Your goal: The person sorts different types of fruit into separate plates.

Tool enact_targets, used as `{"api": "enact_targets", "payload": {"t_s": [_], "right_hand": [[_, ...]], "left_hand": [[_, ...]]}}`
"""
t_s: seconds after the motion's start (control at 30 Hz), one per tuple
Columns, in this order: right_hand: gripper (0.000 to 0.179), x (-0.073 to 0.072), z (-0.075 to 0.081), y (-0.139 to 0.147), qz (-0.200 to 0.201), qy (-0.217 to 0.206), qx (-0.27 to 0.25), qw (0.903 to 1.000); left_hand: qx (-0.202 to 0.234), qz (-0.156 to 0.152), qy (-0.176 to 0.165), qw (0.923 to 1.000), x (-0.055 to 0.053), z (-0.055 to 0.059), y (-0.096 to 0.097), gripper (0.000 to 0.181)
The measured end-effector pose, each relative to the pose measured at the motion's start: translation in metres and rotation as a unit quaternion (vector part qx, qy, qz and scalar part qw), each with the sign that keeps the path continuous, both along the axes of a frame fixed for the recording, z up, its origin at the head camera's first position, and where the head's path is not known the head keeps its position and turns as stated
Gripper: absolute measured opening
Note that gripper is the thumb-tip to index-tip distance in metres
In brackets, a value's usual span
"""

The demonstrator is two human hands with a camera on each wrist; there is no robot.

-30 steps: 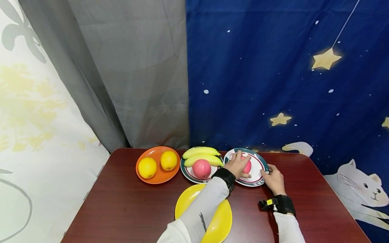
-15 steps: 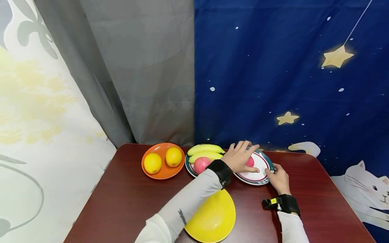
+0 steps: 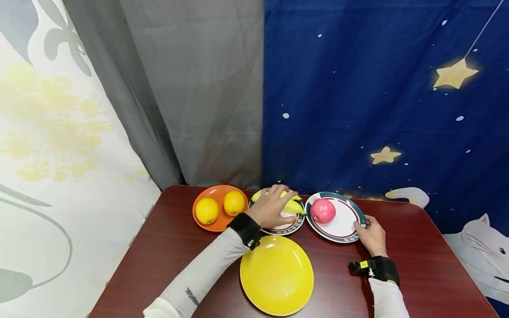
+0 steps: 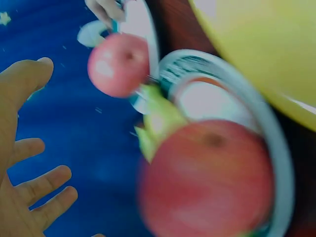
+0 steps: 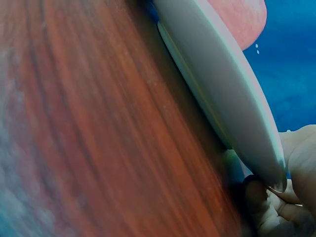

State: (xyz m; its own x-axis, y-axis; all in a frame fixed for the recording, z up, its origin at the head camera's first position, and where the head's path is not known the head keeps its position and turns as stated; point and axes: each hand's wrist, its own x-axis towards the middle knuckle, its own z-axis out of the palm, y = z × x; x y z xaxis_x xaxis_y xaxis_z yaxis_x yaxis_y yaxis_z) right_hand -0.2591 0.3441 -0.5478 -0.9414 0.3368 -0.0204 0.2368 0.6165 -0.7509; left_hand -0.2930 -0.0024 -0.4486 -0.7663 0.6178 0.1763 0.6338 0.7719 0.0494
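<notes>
My left hand [image 3: 273, 207] hovers over the middle plate [image 3: 292, 229], fingers spread, holding nothing. On that plate lie two yellow bananas [image 3: 293, 206], partly covered by the hand. A reddish-pink apple [image 4: 210, 180] on it shows in the left wrist view, but the hand hides it in the head view. Another pink apple [image 3: 323, 211] sits towards the left side of the right-hand plate [image 3: 345, 221], which is white with a dark green rim. My right hand [image 3: 373, 236] pinches this plate's right edge, thumb on top; the right wrist view shows fingers [image 5: 291, 215] beneath the rim.
An orange plate [image 3: 218, 226] at the back left carries two yellow round fruits [image 3: 207, 211]. Nearer on the brown table [image 3: 338, 282] lies a yellow plate [image 3: 277, 278]. Grey [image 3: 207, 97] and blue [image 3: 338, 97] curtains hang behind the table's far edge.
My left hand has left the apple on the right plate and moved left to above the middle plate. The right hand keeps its grip on the rim. The head view has shifted slightly.
</notes>
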Motion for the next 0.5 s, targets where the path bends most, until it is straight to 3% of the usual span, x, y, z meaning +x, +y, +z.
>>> {"api": "enact_targets", "payload": {"t_s": [0.1,0.23,0.37,0.5], "right_hand": [[0.061,0.000,-0.001,-0.001,-0.003,-0.001,-0.004,1.0000],[0.060,0.000,-0.001,-0.001,-0.009,0.004,-0.010,0.9999],[0.060,0.000,0.000,0.000,-0.008,0.012,-0.012,0.9998],[0.061,0.003,0.000,-0.001,-0.004,0.005,-0.013,0.9999]], "left_hand": [[-0.007,0.018,-0.026,0.9995,0.004,-0.018,-0.017,0.072],[-0.009,0.014,-0.028,0.9995,0.007,-0.038,-0.028,0.066],[0.018,0.018,-0.019,0.9995,0.006,-0.052,-0.028,0.061],[0.038,0.035,-0.040,0.9978,0.004,-0.061,-0.025,0.060]]}}
